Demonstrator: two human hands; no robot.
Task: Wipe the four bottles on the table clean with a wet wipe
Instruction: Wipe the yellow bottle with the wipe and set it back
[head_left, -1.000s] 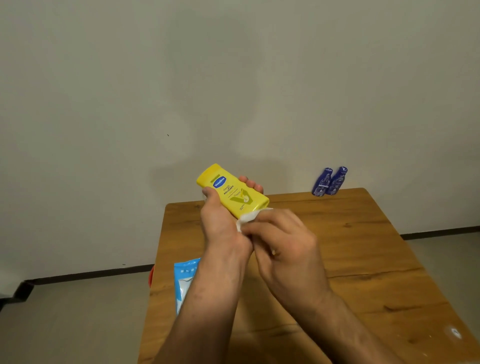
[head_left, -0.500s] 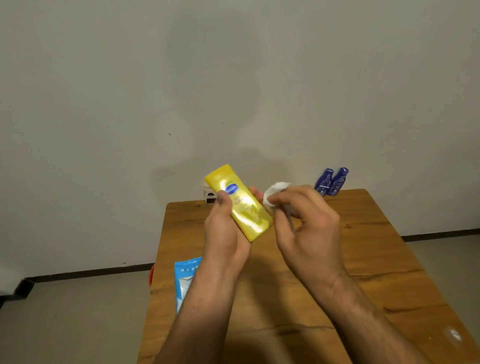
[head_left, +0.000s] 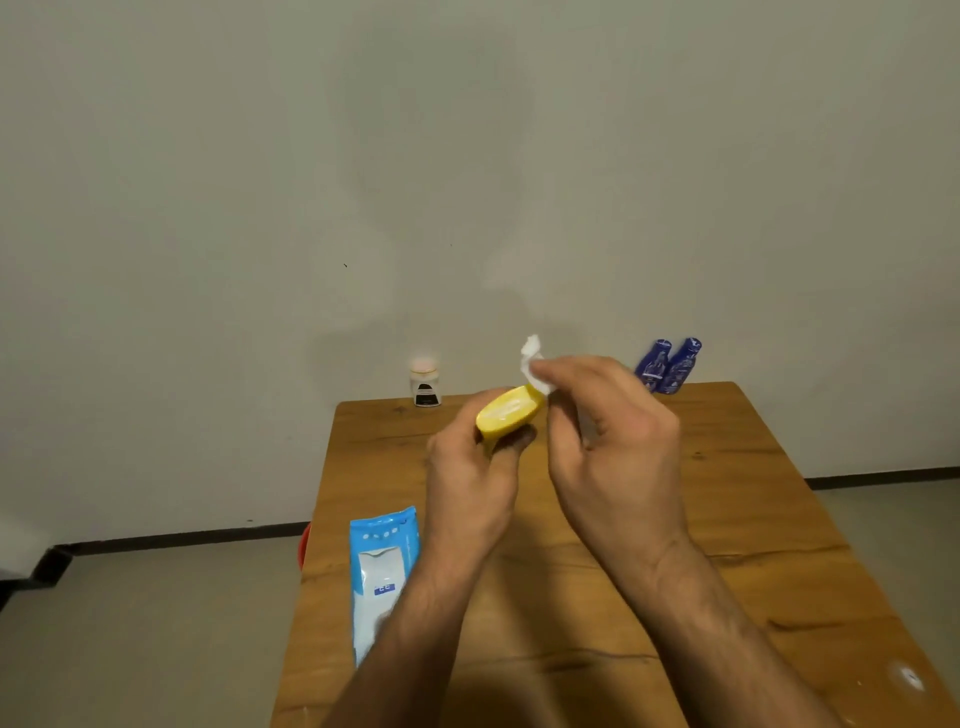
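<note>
My left hand (head_left: 470, 470) grips a yellow bottle (head_left: 506, 414) above the wooden table (head_left: 727, 519), with one flat end of the bottle turned toward me. My right hand (head_left: 613, 431) pinches a crumpled white wet wipe (head_left: 534, 366) against the bottle's upper right edge. Two dark blue bottles (head_left: 667, 366) stand side by side at the table's far right edge by the wall. A small white bottle with a dark label (head_left: 426, 384) stands at the far left edge.
A blue and white pack of wet wipes (head_left: 382, 571) lies near the table's left edge, partly under my left forearm. Something red (head_left: 304, 545) shows on the floor beside the table's left side. A plain wall rises right behind the table.
My left hand has turned the yellow bottle from lying lengthwise to end-on toward me. My right hand lifted the wipe from the bottle's lower part to its upper right edge. The white bottle is now uncovered.
</note>
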